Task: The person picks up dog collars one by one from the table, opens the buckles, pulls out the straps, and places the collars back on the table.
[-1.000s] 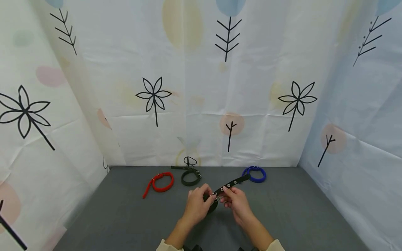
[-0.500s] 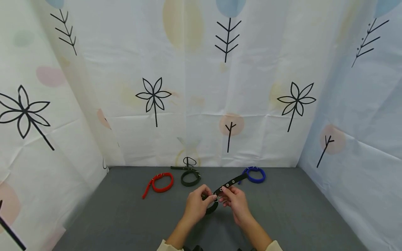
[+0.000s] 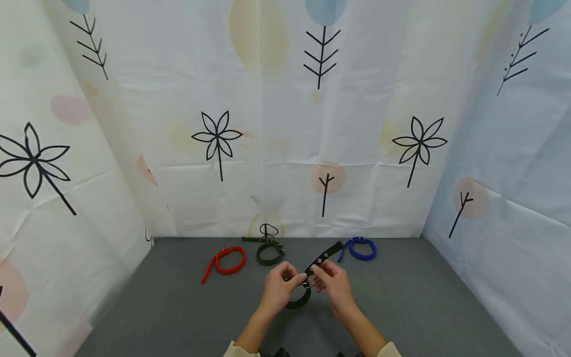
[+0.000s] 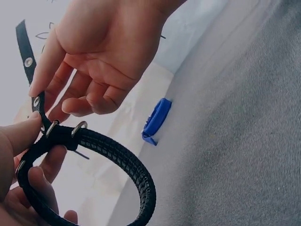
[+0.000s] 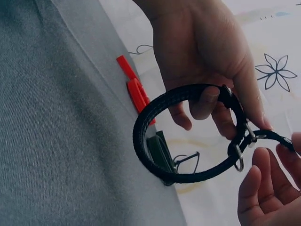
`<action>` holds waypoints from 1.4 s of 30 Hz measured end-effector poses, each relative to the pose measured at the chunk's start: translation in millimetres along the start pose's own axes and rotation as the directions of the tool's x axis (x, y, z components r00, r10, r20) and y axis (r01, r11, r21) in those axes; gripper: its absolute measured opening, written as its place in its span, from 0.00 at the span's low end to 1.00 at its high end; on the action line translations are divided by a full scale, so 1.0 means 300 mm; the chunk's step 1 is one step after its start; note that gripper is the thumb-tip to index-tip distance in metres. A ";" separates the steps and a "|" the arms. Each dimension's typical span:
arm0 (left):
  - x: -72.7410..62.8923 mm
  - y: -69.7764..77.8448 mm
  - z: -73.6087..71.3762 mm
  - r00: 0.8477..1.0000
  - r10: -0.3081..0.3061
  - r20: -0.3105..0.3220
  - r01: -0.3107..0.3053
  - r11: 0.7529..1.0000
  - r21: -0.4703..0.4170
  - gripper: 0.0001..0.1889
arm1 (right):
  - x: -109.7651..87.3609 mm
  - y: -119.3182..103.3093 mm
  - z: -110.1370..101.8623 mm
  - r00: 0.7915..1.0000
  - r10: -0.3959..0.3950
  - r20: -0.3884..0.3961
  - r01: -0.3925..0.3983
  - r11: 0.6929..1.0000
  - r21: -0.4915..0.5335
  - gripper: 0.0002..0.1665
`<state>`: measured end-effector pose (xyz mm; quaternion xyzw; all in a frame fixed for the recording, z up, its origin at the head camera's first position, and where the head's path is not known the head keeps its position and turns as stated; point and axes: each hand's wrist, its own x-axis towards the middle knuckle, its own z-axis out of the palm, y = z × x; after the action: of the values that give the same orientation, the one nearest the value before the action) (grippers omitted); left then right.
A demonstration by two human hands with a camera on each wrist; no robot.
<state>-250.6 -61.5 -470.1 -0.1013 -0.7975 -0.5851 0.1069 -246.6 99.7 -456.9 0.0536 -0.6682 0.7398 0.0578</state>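
Observation:
A black collar, fastened into a loop, is held above the table in front of me. My left hand grips it beside the buckle, its thumb on the strap and fingers inside the loop. The buckle and a metal D-ring sit close together on the band. My right hand pinches the free tail, which has metal eyelets and points up to the right. In the left wrist view, the right hand's other fingers hang loosely curled.
At the back of the grey table lie a red collar, a dark green one and a blue one, each looped. A white patterned cloth rises behind, with more cloth on both sides.
The black collar's tail has tilted more steeply, its tip shifting left and up, away from the blue collar. Its loop has swung down and left, showing more. Both hands keep their hold.

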 end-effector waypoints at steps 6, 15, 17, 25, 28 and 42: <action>0.005 0.006 -0.010 0.998 -0.056 0.001 0.056 0.989 -0.137 0.14 | -0.017 0.000 -0.013 0.987 -0.009 0.163 0.029 0.992 -0.125 0.16; -0.032 0.117 -0.063 0.993 -0.111 0.043 0.119 0.951 -0.286 0.10 | -0.033 0.028 -0.028 0.938 -0.037 0.345 0.090 0.986 -0.140 0.23; -0.037 0.134 -0.068 0.993 -0.109 0.041 0.117 0.951 -0.288 0.10 | -0.033 0.026 -0.029 0.935 -0.046 0.351 0.102 0.984 -0.144 0.22; -0.042 0.144 -0.069 0.996 -0.084 0.015 0.085 0.953 -0.290 0.09 | -0.039 0.035 -0.023 0.927 -0.052 0.372 0.102 0.988 -0.117 0.21; -0.044 0.148 -0.067 0.997 -0.074 -0.001 0.071 0.958 -0.277 0.09 | -0.039 0.038 -0.019 0.924 -0.064 0.376 0.116 0.986 -0.119 0.20; -0.004 0.037 -0.031 0.987 -0.147 -0.066 0.114 0.928 -0.355 0.10 | -0.045 0.051 -0.008 0.953 -0.082 0.291 0.138 0.975 -0.175 0.12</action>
<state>-245.8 -67.1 -457.5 -0.0386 -0.6798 -0.7275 0.0844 -235.6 100.4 -474.3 0.1898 -0.7341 0.6520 0.0083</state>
